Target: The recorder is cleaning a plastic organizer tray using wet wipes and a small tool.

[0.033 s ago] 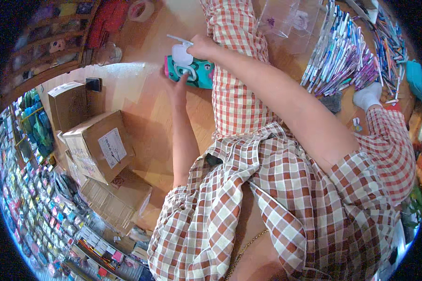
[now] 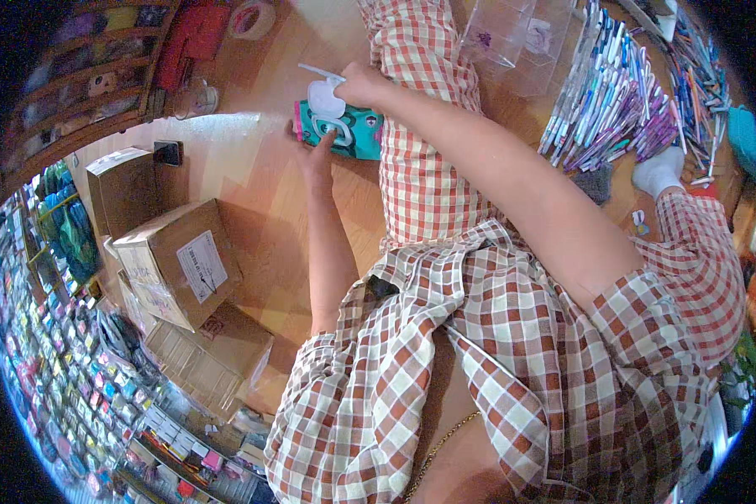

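Observation:
A teal wet wipes pack (image 2: 365,134) with pink edges lies beside my outstretched leg. Its white flip lid (image 2: 325,99) stands raised above the white-rimmed opening. My left hand (image 2: 317,151) grips the near left part of the pack, thumb lying on top by the opening and the other fingers mostly hidden beneath. Just above the lid, my right hand (image 2: 363,86) pinches a thin white stick, like a pen (image 2: 319,72), which points out to the left. Whether the right fingers also touch the lid, I cannot tell.
Many pens (image 2: 609,92) lie fanned out on the wooden floor at the right, beside clear plastic boxes (image 2: 521,38). Cardboard boxes (image 2: 172,265) are stacked at the left near a dark phone-like object (image 2: 168,152). A tape roll (image 2: 252,18) lies at the far left.

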Demonstrator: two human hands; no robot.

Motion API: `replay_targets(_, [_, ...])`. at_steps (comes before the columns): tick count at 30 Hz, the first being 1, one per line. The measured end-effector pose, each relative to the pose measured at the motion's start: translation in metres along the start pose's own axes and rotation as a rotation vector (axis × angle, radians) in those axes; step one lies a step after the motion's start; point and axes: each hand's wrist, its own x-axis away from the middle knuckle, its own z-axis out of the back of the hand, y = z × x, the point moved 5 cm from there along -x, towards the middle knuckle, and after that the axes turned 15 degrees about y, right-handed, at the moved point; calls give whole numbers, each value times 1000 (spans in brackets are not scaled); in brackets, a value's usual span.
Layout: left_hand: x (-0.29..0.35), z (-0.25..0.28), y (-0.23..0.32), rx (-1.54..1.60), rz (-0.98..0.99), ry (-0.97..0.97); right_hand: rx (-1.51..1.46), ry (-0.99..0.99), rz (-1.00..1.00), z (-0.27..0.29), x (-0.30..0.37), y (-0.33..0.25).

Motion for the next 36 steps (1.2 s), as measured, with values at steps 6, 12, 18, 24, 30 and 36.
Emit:
replay_targets(6, [-5, -23, 6, -711, -462, 135, -30, -127, -19, 14, 6, 0])
replay_targets(12, [1, -19, 4, -191, -88, 21, -161, 149, 213, 28, 27, -19])
replay_targets(18, [34, -26, 135, -359, -195, 125, -459, 281, 342, 82, 67, -41])
replay_targets(24, [55, -107, 197, 56, -282, -174, -744, 399, 430, 200, 96, -52])
replay_targets(30, [51, -145, 202, 59, -448, -229, -183, 634, 600, 356, 102, -42])
replay_targets(36, [74, -161, 250, -233, -985, -83, -440, 582, 308, 365, 99, 16])
